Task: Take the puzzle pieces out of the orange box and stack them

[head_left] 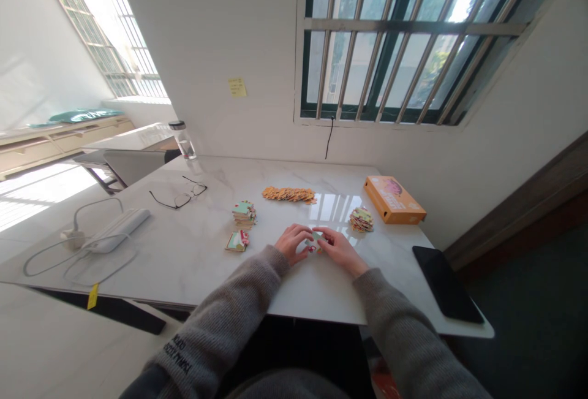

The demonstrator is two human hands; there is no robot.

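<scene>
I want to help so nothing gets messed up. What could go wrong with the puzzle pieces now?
The tall stack looks uneven, so a sleeve brushing it might tip it over. The pile near the box looks messy too and could slide apart if bumped. The small piece between the left hand and right hand might slip from the fingers.
</scene>
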